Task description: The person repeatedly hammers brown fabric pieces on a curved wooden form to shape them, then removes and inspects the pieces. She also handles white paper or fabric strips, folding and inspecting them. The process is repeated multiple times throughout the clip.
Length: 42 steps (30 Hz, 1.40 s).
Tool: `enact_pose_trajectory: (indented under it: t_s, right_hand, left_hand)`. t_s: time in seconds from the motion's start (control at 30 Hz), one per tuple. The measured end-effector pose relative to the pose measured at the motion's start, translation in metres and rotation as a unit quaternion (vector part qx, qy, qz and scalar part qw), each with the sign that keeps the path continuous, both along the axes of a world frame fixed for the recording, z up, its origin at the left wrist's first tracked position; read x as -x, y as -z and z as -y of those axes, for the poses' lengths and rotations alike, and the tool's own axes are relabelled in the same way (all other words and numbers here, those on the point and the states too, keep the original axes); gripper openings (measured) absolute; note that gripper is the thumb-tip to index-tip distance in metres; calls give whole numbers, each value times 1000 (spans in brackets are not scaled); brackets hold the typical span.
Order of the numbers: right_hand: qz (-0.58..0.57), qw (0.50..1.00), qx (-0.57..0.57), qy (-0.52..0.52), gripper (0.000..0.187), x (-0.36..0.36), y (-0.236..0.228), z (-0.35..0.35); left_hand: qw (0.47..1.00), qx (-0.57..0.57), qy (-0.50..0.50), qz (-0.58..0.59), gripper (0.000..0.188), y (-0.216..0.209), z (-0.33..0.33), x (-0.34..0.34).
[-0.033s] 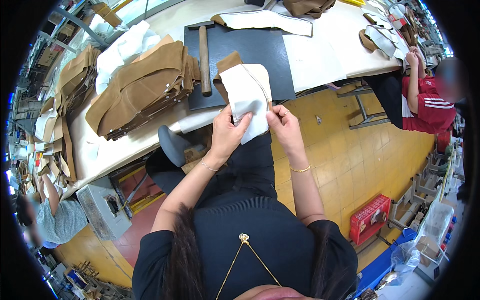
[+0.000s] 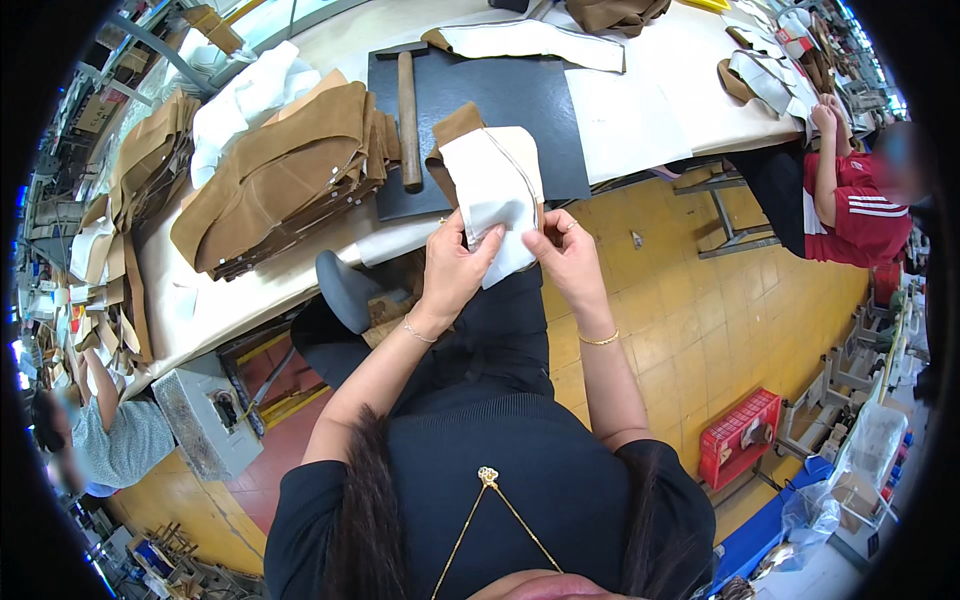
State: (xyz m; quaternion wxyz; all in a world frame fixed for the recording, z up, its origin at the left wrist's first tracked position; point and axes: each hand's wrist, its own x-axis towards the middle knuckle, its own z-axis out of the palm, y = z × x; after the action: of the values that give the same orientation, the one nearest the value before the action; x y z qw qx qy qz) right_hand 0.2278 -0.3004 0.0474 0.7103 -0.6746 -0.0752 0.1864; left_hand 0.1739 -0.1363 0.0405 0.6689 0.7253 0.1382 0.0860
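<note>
Both of my hands hold a brown leather piece with white lining, its white side facing up, just past the near edge of the table. My left hand grips its left edge, thumb on top and fingers underneath. On the opposite edge, my right hand pinches it, the thumb lying on the white lining. A brown flap sticks out at the piece's far end, over a dark board. A hammer with a wooden handle lies on that board, left of the piece.
Stacked brown leather pieces stand left of the board. Another white-lined piece lies beyond it. A grey rounded pad juts out below the table edge. Co-workers sit at right and left. A red crate stands lower right.
My right thumb has shifted slightly left and down, farther onto the white lining. The left hand and the leather piece look the same.
</note>
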Motion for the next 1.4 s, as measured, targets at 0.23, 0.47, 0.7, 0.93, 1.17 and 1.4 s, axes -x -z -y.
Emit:
enact_pose_trajectory:
  t_s: [0.23, 0.47, 0.7, 0.93, 1.17, 1.4]
  right_hand:
    - [48, 991, 112, 45, 29, -4, 13, -9]
    - [32, 996, 35, 74, 31, -5, 32, -8]
    - [-16, 996, 86, -15, 37, -15, 42, -1]
    - [257, 954, 153, -35, 32, -37, -44, -2]
    - [190, 840, 183, -474, 62, -71, -33, -77]
    - [203, 838, 178, -474, 84, -67, -45, -80]
  left_hand:
    - [998, -36, -21, 56, 23, 11, 4, -5]
    - [999, -22, -2, 35, 23, 12, -2, -4]
    - [997, 57, 39, -44, 29, 10, -18, -3]
    - [983, -44, 142, -111, 30, -22, -48, 9]
    - [945, -151, 264, -121, 28, -47, -72, 31]
    - [944, -155, 248, -152, 32, -51, -84, 38]
